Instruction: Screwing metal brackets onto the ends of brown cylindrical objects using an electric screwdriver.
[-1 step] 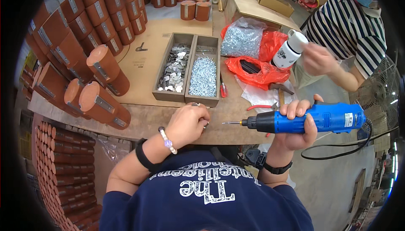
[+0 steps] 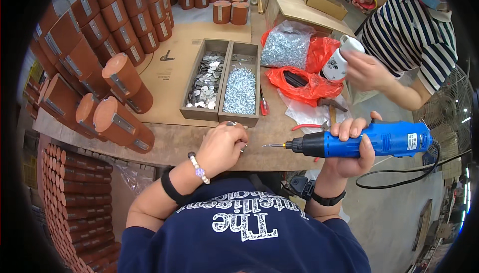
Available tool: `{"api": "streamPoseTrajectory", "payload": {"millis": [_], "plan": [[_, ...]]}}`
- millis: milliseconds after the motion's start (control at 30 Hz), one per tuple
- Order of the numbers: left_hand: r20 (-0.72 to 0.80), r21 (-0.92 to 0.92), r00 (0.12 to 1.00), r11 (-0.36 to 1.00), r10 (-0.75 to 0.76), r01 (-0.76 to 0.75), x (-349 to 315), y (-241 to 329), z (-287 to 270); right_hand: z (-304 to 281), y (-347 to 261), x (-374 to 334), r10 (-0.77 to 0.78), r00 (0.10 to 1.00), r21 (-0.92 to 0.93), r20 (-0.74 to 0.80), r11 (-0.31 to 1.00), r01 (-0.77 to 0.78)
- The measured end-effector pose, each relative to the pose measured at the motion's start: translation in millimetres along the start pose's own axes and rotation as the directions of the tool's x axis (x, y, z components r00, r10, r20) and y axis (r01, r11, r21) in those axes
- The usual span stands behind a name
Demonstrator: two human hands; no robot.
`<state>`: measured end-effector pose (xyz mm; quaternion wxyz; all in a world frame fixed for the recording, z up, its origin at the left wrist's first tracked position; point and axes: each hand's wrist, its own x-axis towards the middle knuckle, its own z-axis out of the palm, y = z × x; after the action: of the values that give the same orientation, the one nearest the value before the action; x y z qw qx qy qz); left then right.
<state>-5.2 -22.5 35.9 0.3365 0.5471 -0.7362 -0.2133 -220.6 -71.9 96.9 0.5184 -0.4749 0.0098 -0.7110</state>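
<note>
My right hand (image 2: 353, 146) is wrapped round a blue electric screwdriver (image 2: 386, 139), held level above the table's front edge. Its thin bit (image 2: 274, 145) points left, toward my left hand (image 2: 225, 144) and apart from it. The left hand is closed, fingers curled, just in front of two wooden boxes. A tiny shiny metal piece shows at its fingertips, too small to name. One box holds silver screws (image 2: 240, 91); the other box (image 2: 187, 104) holds flat metal pieces (image 2: 208, 78).
Reddish-brown cylinders (image 2: 119, 118) with metal strips stand stacked at left. Red plastic bags (image 2: 319, 91), a clear bag of screws (image 2: 287, 46), a hammer (image 2: 333, 106) and red-handled pliers (image 2: 307, 126) lie right. A co-worker's hand (image 2: 366, 73) is at a white bottle (image 2: 333, 66).
The co-worker's hand has moved left, over the white bottle. My hands and the electric screwdriver stay where they were.
</note>
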Motion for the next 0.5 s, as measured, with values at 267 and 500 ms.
{"api": "streamPoseTrajectory", "payload": {"millis": [267,500], "plan": [[-0.293,0.314,0.944,0.948,0.149,-0.053,-19,10,13,0,4,-1,0.008,1.0,-0.01,-0.016,1.0,-0.008],[-0.261,0.4,0.91,0.894,0.324,-0.203,-30,-17,19,2,5,0,-0.002,1.0,-0.032,-0.026,0.999,0.001]]}}
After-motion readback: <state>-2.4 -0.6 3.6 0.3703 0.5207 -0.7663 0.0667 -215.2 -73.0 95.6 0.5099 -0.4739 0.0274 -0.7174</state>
